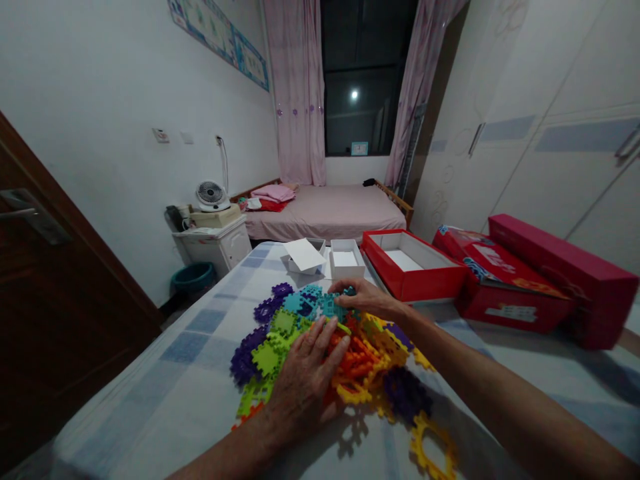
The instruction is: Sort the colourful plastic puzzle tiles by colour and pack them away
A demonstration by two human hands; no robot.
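A heap of plastic gear-shaped building pieces lies on the checked cloth before me. My left hand (311, 365) rests on it, fingers stretched over light green pieces (267, 359) and orange pieces (359, 357). At the far side, my right hand (364, 298) has bent fingers closed at a turquoise gear piece (331, 307); the fingertips partly hide the grip. Purple gear pieces (246, 357) edge the heap on the left, and a dark purple one (406, 393) lies on the right. Close to me is a yellow gear ring (433, 445).
Beyond the heap stand a white box with a tilted lid (304, 255), a small white box (347, 261) and an open red box (417, 283). Further right are a printed red box (505, 303) and a long dark red box (565, 273). A bed (335, 207) stands behind.
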